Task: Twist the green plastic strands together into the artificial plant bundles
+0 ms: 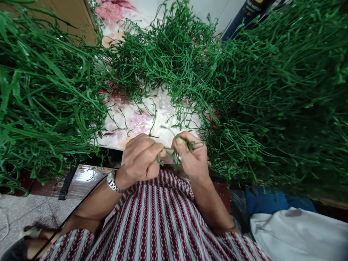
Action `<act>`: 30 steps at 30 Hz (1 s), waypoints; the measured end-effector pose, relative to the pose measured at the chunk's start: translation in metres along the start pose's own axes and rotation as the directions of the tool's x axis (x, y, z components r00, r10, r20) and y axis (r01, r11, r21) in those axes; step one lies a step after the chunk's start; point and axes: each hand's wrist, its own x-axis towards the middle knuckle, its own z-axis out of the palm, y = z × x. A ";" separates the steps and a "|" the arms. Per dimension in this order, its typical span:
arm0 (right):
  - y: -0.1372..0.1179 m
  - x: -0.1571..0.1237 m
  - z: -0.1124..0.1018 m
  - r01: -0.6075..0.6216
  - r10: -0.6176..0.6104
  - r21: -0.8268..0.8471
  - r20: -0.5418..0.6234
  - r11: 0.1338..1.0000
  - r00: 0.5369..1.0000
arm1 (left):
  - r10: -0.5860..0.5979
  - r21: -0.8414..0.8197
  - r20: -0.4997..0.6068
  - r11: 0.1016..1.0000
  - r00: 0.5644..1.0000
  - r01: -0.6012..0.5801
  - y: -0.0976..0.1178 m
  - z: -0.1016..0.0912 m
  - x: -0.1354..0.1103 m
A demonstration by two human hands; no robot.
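Observation:
My left hand (141,157), with a metal watch (112,181) at the wrist, is curled closed and pinches a thin green plastic stem (170,148). My right hand (191,154) is closed too, gripping the other end of the same stem along with a few green sprigs. Both hands meet close to my chest, above my red-and-white striped shirt (160,221). Just beyond them lies a floral cloth (136,121) with a few loose green stems scattered on it.
Big heaps of green plastic stems surround the hands: one at the left (46,94), one at the back centre (174,54), a larger one at the right (280,98). A cardboard box (73,14) stands back left. White and blue fabric (293,232) lies lower right.

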 end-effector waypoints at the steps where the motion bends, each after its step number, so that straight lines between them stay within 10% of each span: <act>1: 0.000 0.001 -0.004 0.038 -0.037 -0.050 0.017 0.998 0.999 | 0.044 0.002 -0.090 0.999 0.995 -0.044 -0.002 -0.002 0.003; 8: 0.010 0.010 -0.024 0.270 -0.240 -0.256 0.142 0.928 0.960 | -0.408 -0.326 0.011 0.862 0.913 0.389 -0.003 0.003 0.017; 22: 0.026 0.001 0.002 0.242 -0.200 -0.185 0.218 0.953 0.955 | -0.462 -0.384 0.047 0.810 0.886 0.443 -0.004 0.012 0.015; 26: 0.025 -0.002 0.001 0.312 -0.257 -0.241 0.234 0.919 0.938 | -0.579 -0.480 0.092 0.687 0.811 0.545 -0.004 0.013 0.013; 30: 0.018 -0.012 0.002 0.458 -0.370 -0.257 0.324 0.851 0.870 | -0.728 -0.573 -0.107 0.601 0.677 0.556 -0.012 0.006 0.020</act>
